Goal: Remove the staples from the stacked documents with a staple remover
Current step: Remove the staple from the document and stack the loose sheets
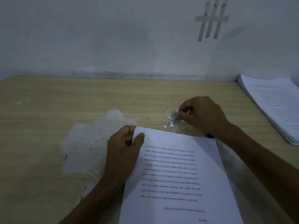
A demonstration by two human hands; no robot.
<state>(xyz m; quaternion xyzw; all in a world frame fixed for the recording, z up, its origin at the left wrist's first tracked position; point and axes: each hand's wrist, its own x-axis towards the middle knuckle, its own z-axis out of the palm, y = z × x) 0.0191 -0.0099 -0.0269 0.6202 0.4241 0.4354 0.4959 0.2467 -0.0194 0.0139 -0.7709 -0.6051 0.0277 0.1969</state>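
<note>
Wood-grain desk (48, 97) under document (178, 175), grey wall (113, 38) behind

Printed doc (178, 175) nr staple pile (174, 118)

The document (178, 175) runs back toward the person from the left hand (123, 152), over the table (48, 110). The staple pile (174, 118) sits just left of the right hand (202, 115). A paper stack (271, 104) lies well to its right.
</note>
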